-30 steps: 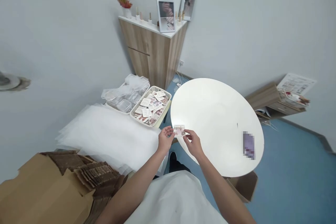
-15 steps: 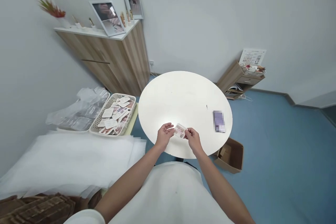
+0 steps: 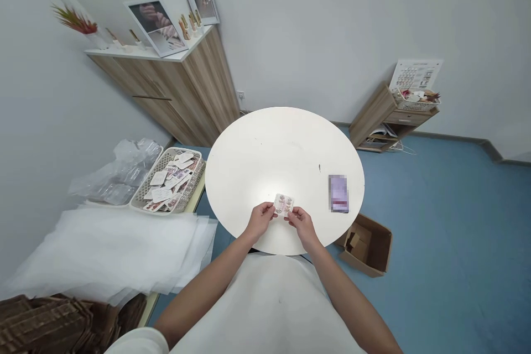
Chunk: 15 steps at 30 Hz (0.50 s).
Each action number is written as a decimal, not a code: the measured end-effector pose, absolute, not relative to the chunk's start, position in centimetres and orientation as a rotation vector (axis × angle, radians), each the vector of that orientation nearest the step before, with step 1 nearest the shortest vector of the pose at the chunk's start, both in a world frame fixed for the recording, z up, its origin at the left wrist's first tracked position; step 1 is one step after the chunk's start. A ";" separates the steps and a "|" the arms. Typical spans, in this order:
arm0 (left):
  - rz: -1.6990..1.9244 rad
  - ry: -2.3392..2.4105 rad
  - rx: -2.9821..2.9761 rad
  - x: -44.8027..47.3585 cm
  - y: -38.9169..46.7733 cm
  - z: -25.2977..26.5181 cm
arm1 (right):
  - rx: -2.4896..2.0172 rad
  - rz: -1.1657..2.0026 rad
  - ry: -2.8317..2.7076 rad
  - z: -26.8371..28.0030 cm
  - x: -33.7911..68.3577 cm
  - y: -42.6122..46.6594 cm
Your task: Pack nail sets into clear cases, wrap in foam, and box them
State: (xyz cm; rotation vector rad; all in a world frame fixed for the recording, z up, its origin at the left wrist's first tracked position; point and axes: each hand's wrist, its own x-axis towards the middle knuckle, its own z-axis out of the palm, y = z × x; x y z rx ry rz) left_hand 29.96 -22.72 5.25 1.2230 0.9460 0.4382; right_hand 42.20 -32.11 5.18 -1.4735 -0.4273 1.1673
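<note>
Between my two hands is a small white card (image 3: 284, 204) with several round, shiny pinkish pieces on it; what they are is too small to make out. My left hand (image 3: 261, 218) pinches its left edge, and my right hand (image 3: 302, 223) grips the lower right corner. The card is held over the near part of a white oval table (image 3: 265, 160). To the right on the tabletop lies a purple item, partly pixelated (image 3: 339, 193). A tiny dark object (image 3: 319, 167) lies a little farther back.
Left of the table, a white basket (image 3: 193, 191) holds several similar cards, beside clear plastic packaging (image 3: 120, 177) and white foam sheets (image 3: 112, 249). An open cardboard box (image 3: 371, 243) stands on the floor at right. A wooden cabinet (image 3: 199, 83) and a small shelf unit (image 3: 373, 116) stand behind.
My left hand has closed from loosely spread fingers to a pinch on the card's left edge. The card has turned slightly. The whole view has shifted a little.
</note>
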 end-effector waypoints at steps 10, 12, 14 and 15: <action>0.237 0.732 1.599 29.6 -18.5 6.6 | -1.528 1.150 -0.893 7.4 45.8 -30.5; 0.216 0.735 1.614 29.5 -17.9 6.8 | -1.538 1.212 -1.000 7.7 45.9 -30.5; 0.212 0.749 1.616 29.5 -17.4 6.8 | -1.536 1.264 -1.073 7.9 45.8 -30.6; 0.216 0.754 1.609 29.5 -17.2 6.8 | -1.528 1.288 -1.094 8.0 45.8 -30.7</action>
